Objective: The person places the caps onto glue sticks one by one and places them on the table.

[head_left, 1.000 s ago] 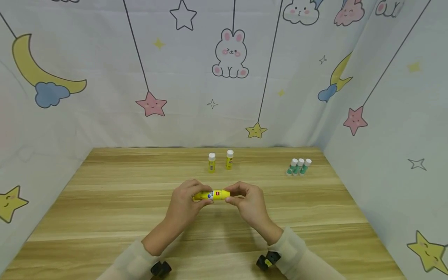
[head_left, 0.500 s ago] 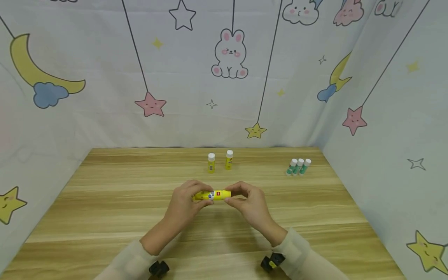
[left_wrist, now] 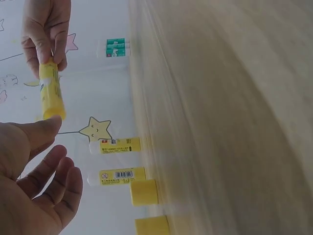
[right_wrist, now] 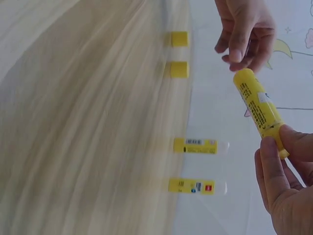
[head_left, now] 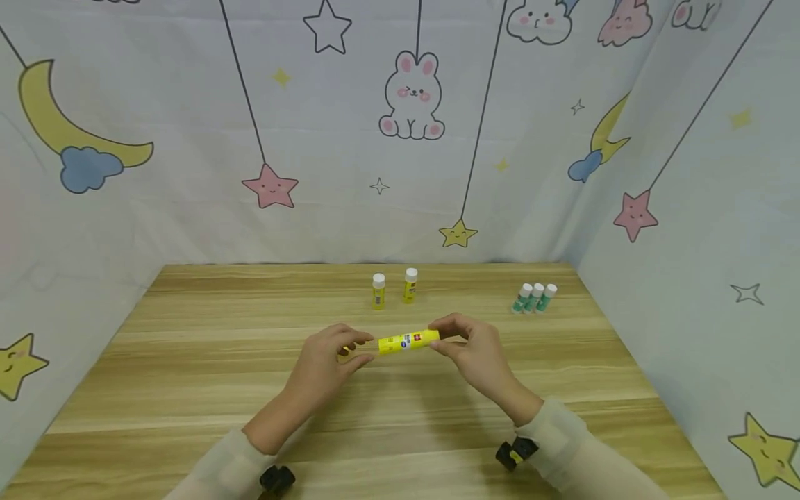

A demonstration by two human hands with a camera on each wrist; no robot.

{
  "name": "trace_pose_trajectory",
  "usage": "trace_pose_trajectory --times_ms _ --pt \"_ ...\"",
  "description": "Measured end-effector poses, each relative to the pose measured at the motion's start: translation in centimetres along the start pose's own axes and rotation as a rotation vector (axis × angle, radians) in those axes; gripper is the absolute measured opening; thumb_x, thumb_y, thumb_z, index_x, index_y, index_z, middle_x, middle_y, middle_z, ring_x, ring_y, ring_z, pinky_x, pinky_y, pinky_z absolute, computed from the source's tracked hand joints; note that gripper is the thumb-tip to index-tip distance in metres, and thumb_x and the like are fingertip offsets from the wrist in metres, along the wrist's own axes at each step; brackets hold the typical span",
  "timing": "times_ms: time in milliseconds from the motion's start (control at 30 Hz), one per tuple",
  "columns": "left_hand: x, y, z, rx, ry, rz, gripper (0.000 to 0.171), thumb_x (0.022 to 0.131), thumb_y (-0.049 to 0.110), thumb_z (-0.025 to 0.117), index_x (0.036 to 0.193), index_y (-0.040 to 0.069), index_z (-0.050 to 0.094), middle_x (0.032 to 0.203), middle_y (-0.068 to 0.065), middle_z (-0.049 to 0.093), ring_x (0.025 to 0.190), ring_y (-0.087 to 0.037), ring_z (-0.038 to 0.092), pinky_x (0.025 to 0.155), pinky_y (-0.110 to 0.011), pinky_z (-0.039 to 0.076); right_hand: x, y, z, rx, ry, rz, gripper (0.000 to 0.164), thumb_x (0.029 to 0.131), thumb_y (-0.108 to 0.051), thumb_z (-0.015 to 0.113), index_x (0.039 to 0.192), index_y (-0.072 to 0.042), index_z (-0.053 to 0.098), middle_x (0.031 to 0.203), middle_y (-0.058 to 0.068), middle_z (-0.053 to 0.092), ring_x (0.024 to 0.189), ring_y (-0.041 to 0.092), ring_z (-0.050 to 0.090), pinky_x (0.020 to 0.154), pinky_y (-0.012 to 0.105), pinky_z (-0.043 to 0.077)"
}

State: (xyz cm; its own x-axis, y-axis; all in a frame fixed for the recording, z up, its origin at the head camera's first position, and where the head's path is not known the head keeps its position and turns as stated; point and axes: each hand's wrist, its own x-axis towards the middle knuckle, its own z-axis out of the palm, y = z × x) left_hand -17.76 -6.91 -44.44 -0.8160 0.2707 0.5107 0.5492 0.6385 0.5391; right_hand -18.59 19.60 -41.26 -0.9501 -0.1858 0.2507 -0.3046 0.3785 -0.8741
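Note:
A yellow glue stick (head_left: pixel 409 341) is held level above the table, its right end tipped slightly up. My right hand (head_left: pixel 478 354) pinches that right end between thumb and fingers; the right wrist view shows the grip on the glue stick (right_wrist: pixel 259 105) closely. Just off the other end, my left hand (head_left: pixel 328 361) has thumb and fingers spread apart around nothing. In the left wrist view the left thumb overlaps the glue stick's (left_wrist: pixel 51 93) near end. Two yellow glue sticks with white tops, one (head_left: pixel 378 292) left of the other (head_left: pixel 410 286), stand upright farther back.
Several small green tubes with white caps, such as one (head_left: pixel 533 298), stand at the table's back right. Two yellow caps (left_wrist: pixel 144 192) (left_wrist: pixel 151 226) sit on the wooden table (head_left: pixel 250 298); the head view does not show them. A patterned curtain (head_left: pixel 344 229) hangs behind.
My left fingers have let go of the glue stick's left part. The right hand has moved right with the stick, whose right end has tilted up a little.

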Motion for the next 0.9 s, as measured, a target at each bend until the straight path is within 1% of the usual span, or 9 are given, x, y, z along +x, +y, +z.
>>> trace_pose_trajectory --times_ms 200,333,467,567,633,733,833,900 --pt "-0.1 -0.5 -0.5 0.036 -0.008 -0.036 0.029 0.074 0.024 0.08 0.102 0.023 0.07 0.092 0.011 0.064 0.076 -0.01 0.061 0.064 -0.025 0.052 0.7 0.8 -2.5 -0.136 0.012 -0.022 0.023 0.077 -0.005 0.076 0.098 -0.013 0.069 0.093 -0.004 0.066 0.087 0.011 0.063 0.067 0.022 0.054" --pt "-0.3 -0.7 -0.9 0.043 -0.022 -0.068 0.028 0.076 0.026 0.079 0.102 0.022 0.07 0.092 0.013 0.063 0.077 -0.011 0.062 0.064 -0.026 0.052 1.3 1.5 -4.3 -0.268 0.001 -0.038 0.024 0.077 -0.006 0.076 0.099 -0.012 0.069 0.092 -0.002 0.067 0.085 0.013 0.063 0.065 0.02 0.053" --pt "-0.4 -0.9 -1.3 0.057 -0.035 -0.091 0.028 0.077 0.028 0.078 0.103 0.022 0.07 0.092 0.011 0.064 0.079 -0.01 0.061 0.064 -0.025 0.052 2.0 2.0 -6.2 -0.427 -0.021 -0.083 0.023 0.077 -0.008 0.077 0.099 -0.012 0.069 0.091 0.0 0.067 0.082 0.015 0.064 0.063 0.02 0.053" --pt "-0.5 -1.2 -1.3 0.078 -0.038 -0.095 0.029 0.078 0.031 0.077 0.104 0.02 0.07 0.093 0.008 0.065 0.08 -0.009 0.06 0.064 -0.025 0.051 2.8 2.3 -7.7 -0.545 -0.036 -0.125 0.024 0.076 -0.007 0.077 0.098 -0.01 0.069 0.091 0.002 0.068 0.081 0.016 0.065 0.063 0.024 0.054" --pt "-0.5 -1.4 -1.4 0.089 -0.04 -0.094 0.031 0.079 0.033 0.075 0.105 0.018 0.07 0.094 0.005 0.066 0.081 -0.01 0.06 0.065 -0.025 0.051 3.4 2.5 -8.7 -0.622 -0.052 -0.155 0.024 0.076 -0.006 0.077 0.098 -0.009 0.069 0.091 0.003 0.068 0.081 0.017 0.065 0.064 0.028 0.055" --pt "-0.6 -1.6 -1.5 0.094 -0.044 -0.098 0.034 0.079 0.036 0.074 0.106 0.015 0.07 0.094 0.004 0.067 0.081 -0.011 0.061 0.066 -0.026 0.051 4.5 2.8 -9.8 -0.713 -0.071 -0.202 0.024 0.074 -0.003 0.078 0.097 -0.007 0.069 0.09 0.005 0.069 0.078 0.019 0.065 0.064 0.034 0.054" --pt "-0.7 -1.7 -1.6 0.097 -0.048 -0.109 0.034 0.079 0.036 0.074 0.106 0.015 0.07 0.094 0.003 0.067 0.081 -0.012 0.061 0.066 -0.027 0.052 5.5 2.9 -10.9 -0.802 -0.094 -0.223 0.023 0.074 -0.002 0.077 0.096 -0.006 0.07 0.089 0.007 0.069 0.077 0.02 0.064 0.064 0.035 0.053" --pt "-0.8 -1.8 -1.8 0.11 -0.05 -0.116 0.034 0.079 0.036 0.075 0.106 0.015 0.07 0.094 0.002 0.067 0.081 -0.012 0.061 0.066 -0.027 0.051 6.1 3.1 -11.6 -0.85 -0.12 -0.222 0.023 0.075 0.0 0.076 0.097 -0.004 0.07 0.09 0.009 0.068 0.078 0.023 0.064 0.065 0.038 0.053"
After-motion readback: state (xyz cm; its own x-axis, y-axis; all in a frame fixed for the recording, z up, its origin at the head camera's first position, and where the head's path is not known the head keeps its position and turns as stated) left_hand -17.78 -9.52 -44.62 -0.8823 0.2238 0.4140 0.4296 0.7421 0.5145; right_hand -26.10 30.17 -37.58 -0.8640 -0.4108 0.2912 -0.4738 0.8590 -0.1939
